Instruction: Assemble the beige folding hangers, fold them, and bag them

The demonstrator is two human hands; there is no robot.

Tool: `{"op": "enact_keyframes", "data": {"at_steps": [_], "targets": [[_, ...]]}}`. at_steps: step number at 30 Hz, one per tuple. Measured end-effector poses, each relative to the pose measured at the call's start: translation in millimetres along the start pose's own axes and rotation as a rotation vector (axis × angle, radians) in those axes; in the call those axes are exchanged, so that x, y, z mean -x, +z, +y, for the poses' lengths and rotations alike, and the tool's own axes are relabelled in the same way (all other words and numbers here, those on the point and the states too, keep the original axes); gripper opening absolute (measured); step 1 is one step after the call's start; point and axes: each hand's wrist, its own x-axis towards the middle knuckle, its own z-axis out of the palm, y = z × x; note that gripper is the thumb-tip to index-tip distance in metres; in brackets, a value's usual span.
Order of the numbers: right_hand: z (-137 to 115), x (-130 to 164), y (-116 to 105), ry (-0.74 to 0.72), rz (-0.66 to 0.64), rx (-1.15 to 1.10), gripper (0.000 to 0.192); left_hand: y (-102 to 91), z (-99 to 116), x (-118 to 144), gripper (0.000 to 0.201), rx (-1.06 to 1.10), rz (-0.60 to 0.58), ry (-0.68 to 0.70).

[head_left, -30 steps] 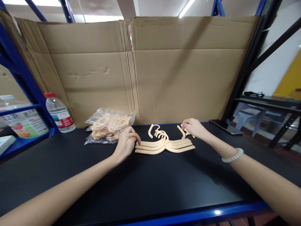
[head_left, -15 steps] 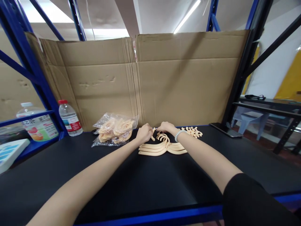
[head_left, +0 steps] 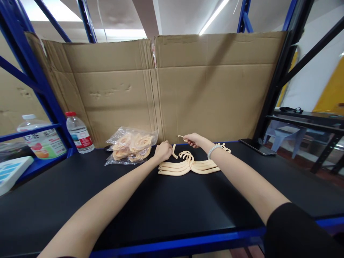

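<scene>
we keep the pinch light and lift the small hook point(head_left: 180, 137) straight, steadying the stack. our right hand point(head_left: 194, 139) is closed on that hook above the hangers point(head_left: 188, 165) lying on the desk point(head_left: 161, 208); our left hand point(head_left: 163, 150), curled shut, rests at their left end.

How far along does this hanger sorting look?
Done, apparently: several cream hangers lie stacked on the black table. In hand: the right hand pinches a small cream piece, and the left hand rests by the stack. Left, likely: the plastic bag and the loose pieces behind the right wrist.
</scene>
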Motion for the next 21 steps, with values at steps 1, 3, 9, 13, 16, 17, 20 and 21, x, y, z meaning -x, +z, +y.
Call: {"op": "enact_keyframes", "data": {"at_steps": [1,3,9,13,16,17,20,21], "targets": [[3.0,3.6,-5.4,-0.003,-0.007,-0.061,0.030,0.6,-0.4,-0.1,0.028,0.001,0.003,-0.003],[10.0,13.6,-15.3,-0.025,-0.021,-0.186,0.026,2.4,-1.1,-1.1,0.028,0.006,0.008,-0.014],[33.8,61.2,-27.4,-0.135,-0.063,-0.536,0.022,9.3,3.0,-8.7,0.030,0.038,-0.026,-0.115],[46.6,91.7,-19.8,-0.153,-0.099,-0.697,0.021,11.7,9.7,-15.0,0.033,0.044,-0.090,-0.221],[52.9,105.5,-13.4,-0.123,-0.105,-0.773,0.008,10.7,11.2,-20.1,0.032,0.061,-0.163,-0.245],[54.3,108.4,-12.3,-0.114,-0.103,-0.792,0.004,9.4,10.7,-21.5,0.032,0.072,-0.181,-0.247],[57.1,113.5,-12.0,-0.108,-0.090,-0.840,0.009,1.6,6.9,-21.9,0.032,0.124,-0.199,-0.242],[57.8,114.4,-12.7,-0.111,-0.084,-0.853,0.012,-2.4,5.6,-20.0,0.032,0.151,-0.196,-0.235]]}}
